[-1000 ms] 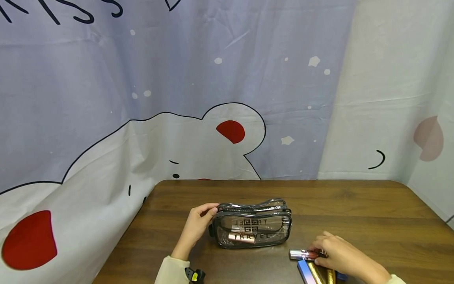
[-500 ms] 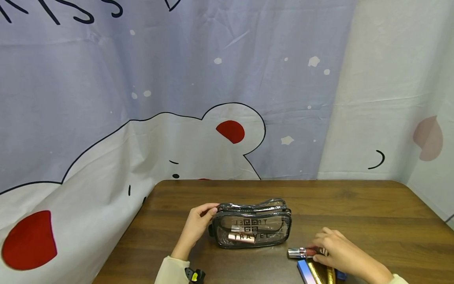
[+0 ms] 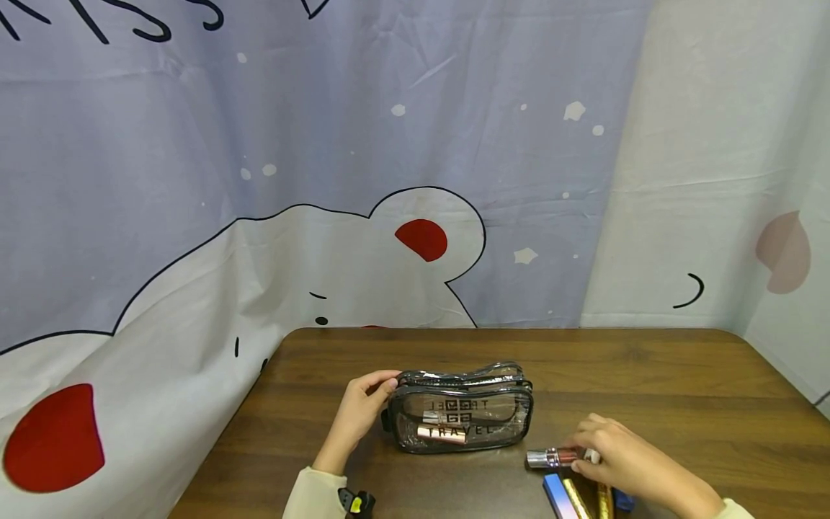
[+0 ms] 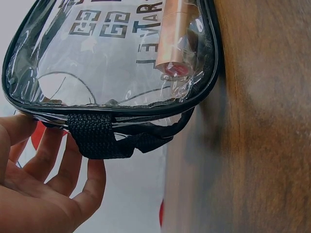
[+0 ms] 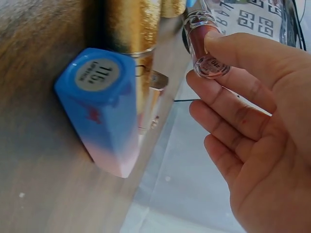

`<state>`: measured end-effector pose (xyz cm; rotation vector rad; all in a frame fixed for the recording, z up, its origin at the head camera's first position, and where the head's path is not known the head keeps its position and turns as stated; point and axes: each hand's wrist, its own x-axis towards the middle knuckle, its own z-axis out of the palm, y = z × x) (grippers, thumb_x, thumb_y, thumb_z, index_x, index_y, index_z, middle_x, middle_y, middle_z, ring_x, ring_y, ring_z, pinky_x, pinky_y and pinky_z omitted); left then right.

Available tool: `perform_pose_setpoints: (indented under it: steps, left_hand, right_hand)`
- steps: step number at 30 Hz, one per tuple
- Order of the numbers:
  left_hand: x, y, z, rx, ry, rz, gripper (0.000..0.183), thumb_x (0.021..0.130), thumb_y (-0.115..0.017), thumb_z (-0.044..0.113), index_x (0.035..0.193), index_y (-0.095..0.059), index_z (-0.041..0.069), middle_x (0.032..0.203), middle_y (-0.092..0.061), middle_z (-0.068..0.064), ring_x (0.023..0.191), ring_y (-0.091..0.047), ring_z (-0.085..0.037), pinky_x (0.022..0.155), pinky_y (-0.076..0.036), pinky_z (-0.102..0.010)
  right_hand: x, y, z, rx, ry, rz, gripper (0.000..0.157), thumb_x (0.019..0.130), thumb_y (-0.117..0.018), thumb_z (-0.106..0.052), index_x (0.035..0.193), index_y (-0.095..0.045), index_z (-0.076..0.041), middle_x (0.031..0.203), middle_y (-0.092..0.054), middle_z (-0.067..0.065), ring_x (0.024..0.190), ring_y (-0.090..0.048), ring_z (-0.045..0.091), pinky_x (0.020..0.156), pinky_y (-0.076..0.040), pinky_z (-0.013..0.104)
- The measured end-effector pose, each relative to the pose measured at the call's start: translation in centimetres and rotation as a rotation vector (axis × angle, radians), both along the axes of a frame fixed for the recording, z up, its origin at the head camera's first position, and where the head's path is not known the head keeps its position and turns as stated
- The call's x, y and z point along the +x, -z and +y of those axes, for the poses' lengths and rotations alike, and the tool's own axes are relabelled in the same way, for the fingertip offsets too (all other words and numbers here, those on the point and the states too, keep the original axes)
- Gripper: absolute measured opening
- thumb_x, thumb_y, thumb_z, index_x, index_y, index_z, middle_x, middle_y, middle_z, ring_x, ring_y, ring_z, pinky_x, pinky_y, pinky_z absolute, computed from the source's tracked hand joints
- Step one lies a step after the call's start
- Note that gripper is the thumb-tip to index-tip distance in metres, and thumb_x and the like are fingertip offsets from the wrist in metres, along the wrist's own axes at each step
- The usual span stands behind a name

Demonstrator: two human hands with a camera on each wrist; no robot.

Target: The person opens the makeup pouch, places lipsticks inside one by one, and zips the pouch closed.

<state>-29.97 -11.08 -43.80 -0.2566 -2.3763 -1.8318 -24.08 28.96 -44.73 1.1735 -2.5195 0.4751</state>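
A clear travel pouch (image 3: pixel 499 438) with black piping stands upright on the table. My left hand (image 3: pixel 362 407) pinches its upper left end with thumb and fingers; in the left wrist view, the fingers sit by a black strap (image 4: pixel 92 136). Inside the pouch lies a rose-gold lipstick tube (image 3: pixel 442 435), with a silvery item behind it. To the right, my right hand (image 3: pixel 616 453) pinches a lip gloss tube (image 3: pixel 547 458), silver cap pointing left, reddish body. The right wrist view shows its clear round base between thumb and fingers (image 5: pixel 209 65).
Below the right hand lie a blue-to-pink lipstick (image 3: pixel 559 496), gold tubes (image 3: pixel 576 497) and another blue lipstick (image 3: pixel 624 501), partly hidden. The wooden table (image 3: pixel 681 382) ends at a printed curtain (image 3: pixel 519 180) behind.
My right hand has shifted slightly away from me with the lip gloss, which now sits a little apart from the other tubes. The left hand and pouch stay still.
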Motion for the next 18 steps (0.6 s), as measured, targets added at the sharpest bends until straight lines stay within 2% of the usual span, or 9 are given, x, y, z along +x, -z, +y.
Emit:
perform_pose_setpoints:
  steps: [7, 14, 18]
  left_hand:
    - [0.0, 0.1, 0.0, -0.003, 0.007, 0.004, 0.019, 0.091, -0.064, 0.011, 0.106, -0.071, 0.003, 0.1, -0.069, -0.013, 0.076, -0.054, -0.007, 0.065, -0.048, -0.019]
    - [-0.2, 0.2, -0.1, 0.002, 0.006, -0.004, 0.018, 0.091, -0.064, 0.011, 0.106, -0.072, 0.004, 0.099, -0.069, -0.012, 0.075, -0.053, -0.008, 0.062, -0.045, -0.019]
    - [-0.1, 0.2, 0.1, -0.01, -0.015, -0.007, 0.018, 0.091, -0.063, 0.01, 0.105, -0.072, 0.005, 0.099, -0.069, -0.012, 0.075, -0.053, -0.008, 0.063, -0.045, -0.019]
  right_hand:
    - [0.1, -0.9, -0.1, -0.012, 0.0, 0.081, 0.024, 0.069, -0.081, -0.016, 0.092, -0.073, -0.012, 0.083, -0.063, -0.011, 0.077, -0.05, 0.001, 0.062, -0.046, 0.023]
    - [0.2, -2.0, -0.2, -0.002, -0.013, 0.108, 0.025, 0.071, -0.08, -0.017, 0.094, -0.073, -0.013, 0.087, -0.064, -0.011, 0.081, -0.054, 0.005, 0.066, -0.048, 0.027]
    - [0.2, -2.4, -0.2, 0.006, -0.026, 0.134, 0.025, 0.071, -0.08, -0.017, 0.095, -0.073, -0.012, 0.087, -0.064, -0.011, 0.082, -0.054, 0.006, 0.068, -0.049, 0.028]
